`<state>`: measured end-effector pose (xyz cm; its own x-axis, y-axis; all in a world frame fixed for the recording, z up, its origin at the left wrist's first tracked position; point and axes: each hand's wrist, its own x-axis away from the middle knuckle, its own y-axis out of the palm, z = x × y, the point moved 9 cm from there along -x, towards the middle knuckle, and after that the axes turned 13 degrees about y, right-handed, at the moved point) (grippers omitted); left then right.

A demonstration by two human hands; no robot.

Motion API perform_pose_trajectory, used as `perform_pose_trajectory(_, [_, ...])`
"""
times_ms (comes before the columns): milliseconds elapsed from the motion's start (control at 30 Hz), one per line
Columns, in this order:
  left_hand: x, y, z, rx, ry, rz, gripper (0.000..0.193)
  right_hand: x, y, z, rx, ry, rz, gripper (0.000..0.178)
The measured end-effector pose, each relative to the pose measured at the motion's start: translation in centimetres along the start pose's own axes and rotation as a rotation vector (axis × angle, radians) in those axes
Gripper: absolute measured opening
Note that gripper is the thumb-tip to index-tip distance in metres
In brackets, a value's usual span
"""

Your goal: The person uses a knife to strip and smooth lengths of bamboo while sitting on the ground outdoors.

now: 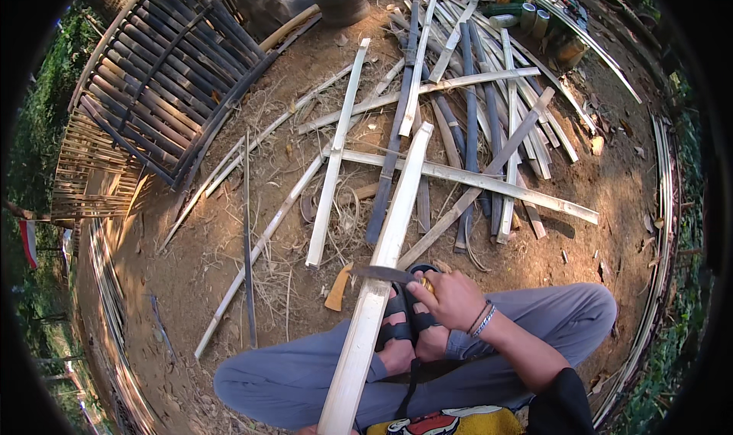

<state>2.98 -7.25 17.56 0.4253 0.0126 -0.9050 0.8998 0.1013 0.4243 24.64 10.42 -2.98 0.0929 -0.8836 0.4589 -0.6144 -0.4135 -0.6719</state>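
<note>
The right hand (456, 300) has its fingers closed around the knife (385, 273), whose blade crosses the pale bamboo strip (368, 313) over the legs (286, 378), but the left hand's (307, 430) grip I cannot tell.

Daylight, dappled shade on soil (183, 297) — pale strip (402, 206) bright, fairly sharp; fisheye curve, black vignette at rim.

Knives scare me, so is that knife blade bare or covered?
Bare: the dark blade crosses the pale strip with nothing covering it.
</note>
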Motion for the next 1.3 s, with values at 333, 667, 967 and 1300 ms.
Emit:
perform_pose_trajectory(333, [0.3,-0.1,-0.5,0.033,0.019,0.025,0.038,-2.6,-1.5,0.4,-0.053,-0.008,-0.024,0.061])
perform_pose_trajectory(667, [0.4,-0.3,-0.2,0.029,0.029,0.07,0.036,-3.9,-1.0,0.2,-0.155,-0.008,-0.04,0.056])
perform_pose_trajectory(967, [0.2,0.3,-0.9,-0.045,-0.078,0.065,0.029,-7.0,-1.0,4.2,-0.037,-0.024,0.104,0.06])
perform_pose_trajectory(1300, [0.4,-0.3,-0.8,-0.068,-0.043,0.047,0.032,-6.5,-1.2,2.0,-0.165,-0.07,-0.059,0.062])
